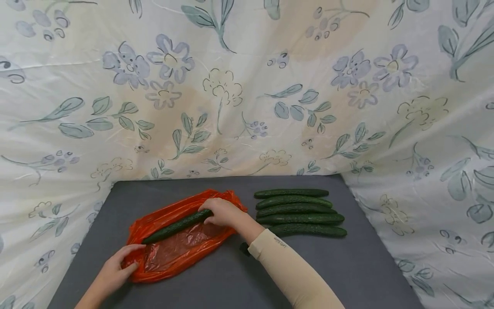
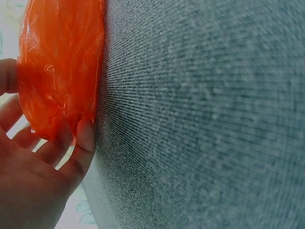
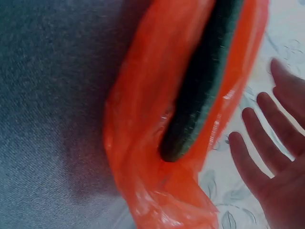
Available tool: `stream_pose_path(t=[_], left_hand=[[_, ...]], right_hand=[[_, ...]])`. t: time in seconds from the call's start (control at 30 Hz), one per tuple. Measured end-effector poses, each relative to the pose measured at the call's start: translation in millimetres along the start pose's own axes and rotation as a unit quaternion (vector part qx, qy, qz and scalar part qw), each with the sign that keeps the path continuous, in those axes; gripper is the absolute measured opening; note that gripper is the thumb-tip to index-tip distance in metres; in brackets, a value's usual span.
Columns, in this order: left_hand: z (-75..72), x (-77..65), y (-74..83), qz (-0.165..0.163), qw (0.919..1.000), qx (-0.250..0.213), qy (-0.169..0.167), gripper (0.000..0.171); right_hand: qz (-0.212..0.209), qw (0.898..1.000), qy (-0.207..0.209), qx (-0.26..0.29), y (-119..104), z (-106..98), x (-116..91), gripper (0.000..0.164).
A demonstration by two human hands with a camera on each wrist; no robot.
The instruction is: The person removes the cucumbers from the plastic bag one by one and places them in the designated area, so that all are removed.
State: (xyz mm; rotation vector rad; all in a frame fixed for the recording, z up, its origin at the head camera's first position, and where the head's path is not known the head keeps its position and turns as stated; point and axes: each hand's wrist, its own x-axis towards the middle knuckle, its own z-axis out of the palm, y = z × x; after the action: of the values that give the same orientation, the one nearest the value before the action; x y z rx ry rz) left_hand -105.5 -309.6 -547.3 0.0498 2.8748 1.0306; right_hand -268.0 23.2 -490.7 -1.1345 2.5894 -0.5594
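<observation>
An orange-red plastic bag (image 1: pixel 185 251) lies spread open on the table's left half. One cucumber (image 1: pixel 177 227) rests in it on a slant, its rounded end (image 3: pixel 174 148) also showing in the right wrist view. My left hand (image 1: pixel 117 266) holds the bag's left end, thumb and fingers at its edge; the left wrist view shows the fingertips (image 2: pixel 86 136) against the crumpled plastic (image 2: pixel 62 71). Over the cucumber's right end is my right hand (image 1: pixel 224 213). In the right wrist view its fingers (image 3: pixel 248 162) are straight and spread, apart from the cucumber.
Several cucumbers (image 1: pixel 297 209) lie side by side in a row at the right on the dark grey table (image 1: pixel 308 266). A small dark tip (image 1: pixel 244 249) shows beside the right sleeve, mostly hidden. Flower-patterned cloth (image 1: pixel 247 107) hangs behind and along the sides.
</observation>
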Motion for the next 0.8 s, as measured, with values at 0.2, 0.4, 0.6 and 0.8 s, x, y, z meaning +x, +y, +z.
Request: stream_pose_path(t=[0.2, 0.4, 0.6, 0.8], left_hand=[[-1.0, -1.5, 0.1, -0.006, 1.0000, 0.008, 0.001, 0.044], [-0.9, -4.3, -0.4, -0.005, 0.9999, 0.006, 0.007, 0.043], [2.1, -3.8, 0.8, 0.007, 0.9998, 0.009, 0.017, 0.043], [1.1, -3.7, 1.1, 0.012, 0.9998, -0.007, 0.016, 0.043]], right_hand=[[0.015, 0.998, -0.027, -0.045, 0.3, 18.6, 11.2, 0.041], [0.016, 0.995, -0.003, -0.093, 3.0, 27.8, 18.2, 0.044], [0.037, 0.990, -0.001, -0.139, 7.4, 33.4, 18.1, 0.050], [0.041, 0.985, 0.010, -0.170, 5.9, 34.9, 17.7, 0.038]])
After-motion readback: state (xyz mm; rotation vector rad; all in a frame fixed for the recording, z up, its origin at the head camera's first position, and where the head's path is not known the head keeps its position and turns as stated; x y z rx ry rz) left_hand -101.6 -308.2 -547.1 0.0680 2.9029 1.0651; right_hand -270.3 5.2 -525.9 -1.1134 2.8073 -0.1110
